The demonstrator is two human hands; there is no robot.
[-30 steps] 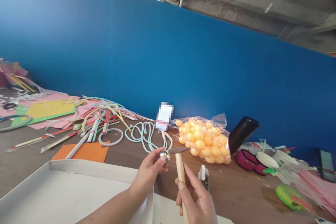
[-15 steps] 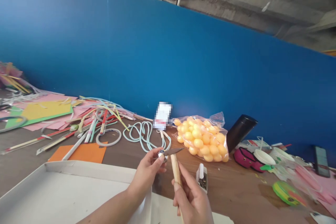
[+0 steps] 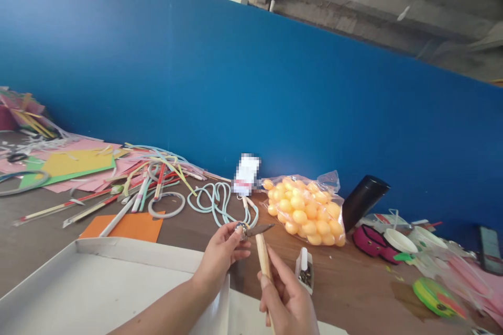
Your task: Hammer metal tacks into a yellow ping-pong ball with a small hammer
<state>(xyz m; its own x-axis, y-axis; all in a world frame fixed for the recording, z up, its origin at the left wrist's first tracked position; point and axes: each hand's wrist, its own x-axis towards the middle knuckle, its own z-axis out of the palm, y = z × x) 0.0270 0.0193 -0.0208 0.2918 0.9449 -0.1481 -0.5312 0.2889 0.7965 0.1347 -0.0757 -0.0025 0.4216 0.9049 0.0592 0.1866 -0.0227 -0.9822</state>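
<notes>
My left hand (image 3: 220,259) pinches a small shiny silver ball (image 3: 240,229) between thumb and fingertips, held above the brown table. My right hand (image 3: 288,301) is closed round the wooden handle of a small hammer (image 3: 261,253), whose dark metal head points sideways and touches the ball. Both hands hover over the edge of a white tray (image 3: 118,267). A small open box of metal bits (image 3: 305,274) stands just right of my right hand.
A bag of orange balls (image 3: 304,209), a light-green cord (image 3: 214,200), a black cylinder (image 3: 363,200), coloured paper and straws (image 3: 153,178), an orange sheet (image 3: 129,226) and a green-yellow disc (image 3: 434,293) lie on the table. A blue wall (image 3: 251,94) stands behind.
The hammer handle has shifted slightly left and the silver ball sits lower in my left fingers. Both hands have stayed close together over the tray's edge.
</notes>
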